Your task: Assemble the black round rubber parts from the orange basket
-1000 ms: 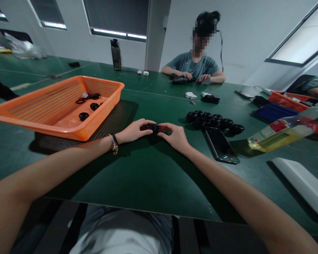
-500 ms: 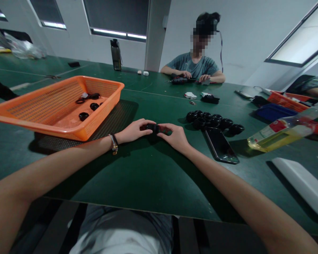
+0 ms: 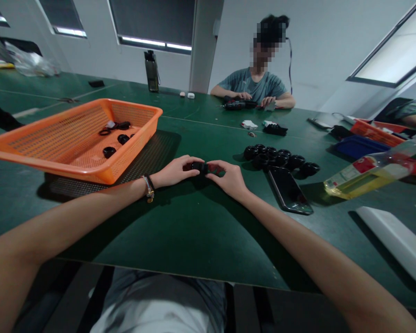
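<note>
Head view, watched from my remote station: the small glossy black piece (image 3: 198,167), roughly cylindrical, is on or just over the flat green surface (image 3: 194,240); contact underneath is hidden from me. Risk, as I judge it: the piece is short and pinched by fingertips alone, so an uneven twist or pull from the two sides could pop it loose and set it rolling. A slip to the right might also jostle the cluster of round black pieces (image 3: 279,159) or the dark rectangular glass-faced phone (image 3: 291,190). Position: piece lies between both grips. Left grip (image 3: 175,171): thumb and fingers clamped on its left end. Right grip (image 3: 231,179): fingertips pinched on its right end; firmness I cannot tell.
</note>
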`<act>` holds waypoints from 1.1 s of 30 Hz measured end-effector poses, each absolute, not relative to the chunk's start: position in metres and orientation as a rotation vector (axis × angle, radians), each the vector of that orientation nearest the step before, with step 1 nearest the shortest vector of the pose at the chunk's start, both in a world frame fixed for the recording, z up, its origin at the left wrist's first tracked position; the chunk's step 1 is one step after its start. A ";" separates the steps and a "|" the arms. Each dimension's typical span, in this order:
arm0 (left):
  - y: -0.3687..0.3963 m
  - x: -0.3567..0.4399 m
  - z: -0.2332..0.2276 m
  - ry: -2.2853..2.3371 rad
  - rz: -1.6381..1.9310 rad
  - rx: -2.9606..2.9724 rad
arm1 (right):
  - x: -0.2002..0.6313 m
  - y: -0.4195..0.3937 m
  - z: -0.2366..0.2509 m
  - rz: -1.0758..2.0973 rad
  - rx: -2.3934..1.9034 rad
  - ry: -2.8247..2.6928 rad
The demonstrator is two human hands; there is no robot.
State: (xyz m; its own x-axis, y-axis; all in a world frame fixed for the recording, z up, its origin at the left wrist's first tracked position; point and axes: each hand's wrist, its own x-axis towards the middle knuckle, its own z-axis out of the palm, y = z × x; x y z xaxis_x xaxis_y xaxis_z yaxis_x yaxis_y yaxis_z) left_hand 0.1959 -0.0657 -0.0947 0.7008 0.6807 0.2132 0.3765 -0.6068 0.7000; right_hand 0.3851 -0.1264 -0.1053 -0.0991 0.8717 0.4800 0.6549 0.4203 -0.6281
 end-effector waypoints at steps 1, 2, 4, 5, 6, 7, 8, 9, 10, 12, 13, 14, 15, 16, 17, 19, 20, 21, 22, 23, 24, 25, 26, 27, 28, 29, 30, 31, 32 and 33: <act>-0.066 0.196 -0.095 0.802 0.623 2.269 | 0.385 -0.126 -0.105 0.319 -1.312 -1.831; -0.065 0.196 -0.095 0.797 0.626 2.266 | 0.385 -0.126 -0.105 0.317 -1.315 -1.832; -0.065 0.196 -0.096 0.793 0.633 2.261 | 0.385 -0.126 -0.105 0.314 -1.325 -1.833; -0.065 0.196 -0.097 0.796 0.633 2.262 | 0.385 -0.126 -0.105 0.315 -1.330 -1.834; -0.065 0.196 -0.097 0.800 0.633 2.264 | 0.385 -0.126 -0.105 0.316 -1.334 -1.835; -0.065 0.196 -0.097 0.804 0.634 2.267 | 0.385 -0.126 -0.105 0.316 -1.337 -1.835; -0.065 0.196 -0.097 0.804 0.633 2.268 | 0.385 -0.126 -0.105 0.314 -1.338 -1.833; -0.065 0.196 -0.097 0.802 0.634 2.266 | 0.385 -0.125 -0.105 0.312 -1.338 -1.832; -0.065 0.197 -0.096 0.799 0.636 2.262 | 0.385 -0.125 -0.105 0.310 -1.335 -1.832; -0.066 0.197 -0.096 0.799 0.638 2.255 | 0.385 -0.125 -0.105 0.305 -1.329 -1.832; -0.066 0.197 -0.095 0.801 0.636 2.255 | 0.385 -0.125 -0.105 0.304 -1.327 -1.833; -0.066 0.196 -0.095 0.804 0.633 2.255 | 0.385 -0.125 -0.106 0.304 -1.327 -1.835; -0.067 0.196 -0.095 0.808 0.632 2.255 | 0.385 -0.125 -0.106 0.303 -1.328 -1.835; -0.067 0.196 -0.095 0.810 0.630 2.253 | 0.385 -0.125 -0.106 0.302 -1.331 -1.836; -0.067 0.196 -0.095 0.812 0.631 2.249 | 0.385 -0.125 -0.106 0.301 -1.334 -1.837; -0.067 0.196 -0.095 0.811 0.633 2.240 | 0.385 -0.125 -0.107 0.300 -1.339 -1.838; -0.067 0.196 -0.095 0.809 0.634 2.237 | 0.385 -0.125 -0.107 0.301 -1.340 -1.839; -0.067 0.196 -0.095 0.805 0.634 2.235 | 0.385 -0.125 -0.107 0.303 -1.339 -1.840; -0.067 0.197 -0.095 0.803 0.633 2.235 | 0.385 -0.125 -0.106 0.304 -1.338 -1.840; -0.067 0.197 -0.095 0.802 0.632 2.233 | 0.385 -0.125 -0.106 0.304 -1.337 -1.840; -0.066 0.197 -0.095 0.802 0.631 2.231 | 0.385 -0.125 -0.106 0.303 -1.336 -1.841; -0.066 0.197 -0.095 0.802 0.632 2.229 | 0.385 -0.126 -0.105 0.301 -1.337 -1.841; -0.066 0.196 -0.095 0.803 0.632 2.226 | 0.385 -0.126 -0.105 0.299 -1.338 -1.842; -0.066 0.196 -0.095 0.803 0.633 2.225 | 0.385 -0.126 -0.104 0.297 -1.340 -1.843; -0.066 0.196 -0.095 0.803 0.633 2.224 | 0.385 -0.127 -0.104 0.294 -1.339 -1.847; -0.066 0.196 -0.095 0.802 0.634 2.223 | 0.385 -0.127 -0.104 0.289 -1.336 -1.854; -0.066 0.196 -0.096 0.801 0.636 2.222 | 0.385 -0.127 -0.104 0.281 -1.333 -1.861; -0.066 0.197 -0.096 0.797 0.639 2.221 | 0.386 -0.127 -0.104 0.271 -1.329 -1.867; -0.065 0.197 -0.097 0.791 0.644 2.219 | 0.386 -0.126 -0.105 0.261 -1.325 -1.870; -0.065 0.197 -0.097 0.783 0.650 2.216 | 0.386 -0.126 -0.105 0.253 -1.324 -1.871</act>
State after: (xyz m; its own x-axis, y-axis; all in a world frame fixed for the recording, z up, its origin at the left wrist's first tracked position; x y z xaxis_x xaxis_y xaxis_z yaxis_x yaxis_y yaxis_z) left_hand 0.1969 -0.0648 -0.0975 0.6927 0.6870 0.2194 0.3420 -0.5808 0.7388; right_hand 0.3864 -0.1260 -0.1051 -0.1199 0.8596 0.4967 0.6969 0.4292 -0.5746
